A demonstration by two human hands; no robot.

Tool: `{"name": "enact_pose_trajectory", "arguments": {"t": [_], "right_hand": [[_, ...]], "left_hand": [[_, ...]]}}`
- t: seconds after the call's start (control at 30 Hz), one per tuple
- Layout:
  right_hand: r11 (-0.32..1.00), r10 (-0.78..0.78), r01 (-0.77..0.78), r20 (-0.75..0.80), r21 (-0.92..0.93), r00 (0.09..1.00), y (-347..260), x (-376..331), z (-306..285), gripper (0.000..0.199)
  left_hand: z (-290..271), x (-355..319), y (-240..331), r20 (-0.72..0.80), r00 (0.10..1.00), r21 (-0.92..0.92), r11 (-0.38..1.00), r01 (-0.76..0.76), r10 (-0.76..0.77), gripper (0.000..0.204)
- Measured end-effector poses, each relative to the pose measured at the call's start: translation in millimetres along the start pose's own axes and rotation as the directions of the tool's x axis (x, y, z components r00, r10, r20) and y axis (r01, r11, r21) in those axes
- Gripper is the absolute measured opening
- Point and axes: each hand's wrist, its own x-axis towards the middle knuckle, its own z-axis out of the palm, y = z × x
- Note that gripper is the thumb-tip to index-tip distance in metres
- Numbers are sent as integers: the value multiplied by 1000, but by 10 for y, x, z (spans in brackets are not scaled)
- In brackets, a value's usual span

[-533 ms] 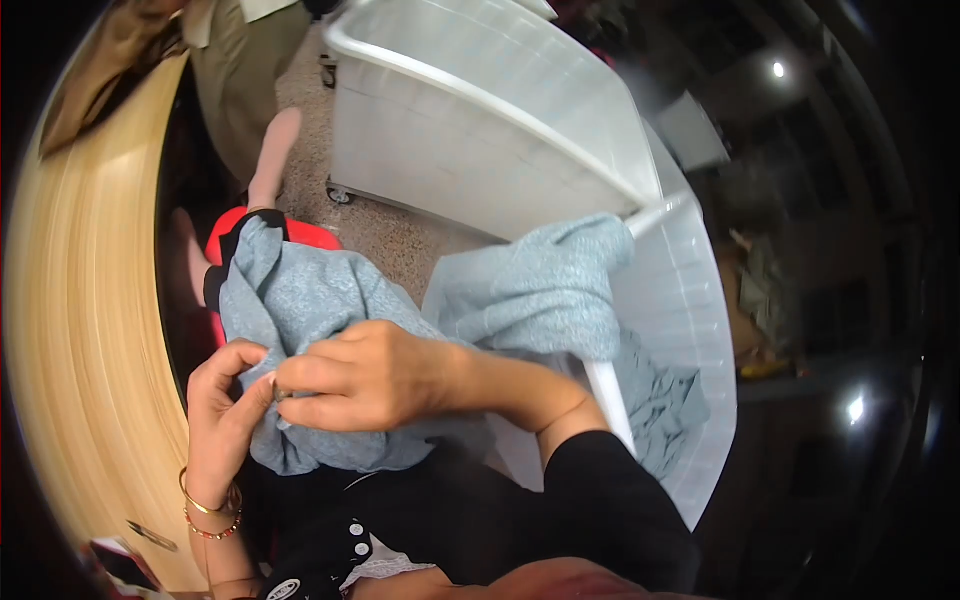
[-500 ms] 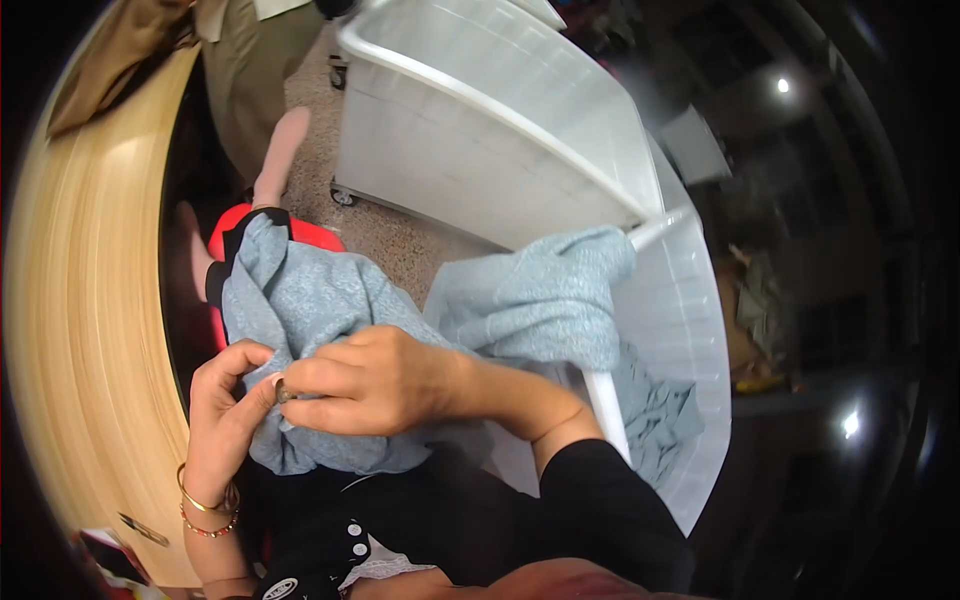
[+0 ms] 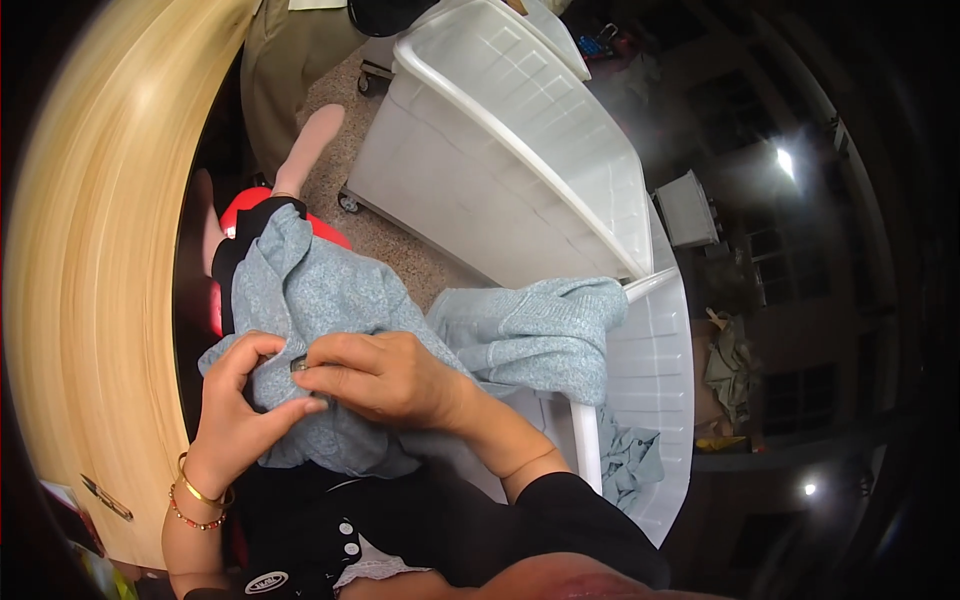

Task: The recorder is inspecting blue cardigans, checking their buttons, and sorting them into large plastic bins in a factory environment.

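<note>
A light blue speckled knit garment lies bunched across my lap, and one part of it drapes to the right over the rim of a white plastic bin. My right hand is closed over the cloth, its thumb and forefinger pinching a small dark metal piece whose kind I cannot make out. Beside it, my left hand rests against the garment's left edge. Its thumb is spread away from the bent fingers, with the thumb tip close to my right fingers. Some left fingertips are hidden by cloth.
A wooden tabletop runs along the left, with thread snips near its front. The draped bin holds more grey-blue cloth. A larger wheeled white bin stands ahead. Beyond my knees are a red stool and another person's trousers.
My left thumb has moved away from its fingers, out of the earlier pinch. My right hand still pinches the small metal piece. The view has shifted slightly.
</note>
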Motion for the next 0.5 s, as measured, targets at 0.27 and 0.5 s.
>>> {"name": "enact_pose_trajectory", "arguments": {"t": [0.27,0.5], "right_hand": [[991,99,-106,78,83,992,10,6,57,31],[887,181,-248,201,390,963,105,116,-16,51]], "left_hand": [[-66,-57,-55,0,989,331,934,-137,145,31],[-91,-80,-101,-18,996,127,989,-80,83,30]]}}
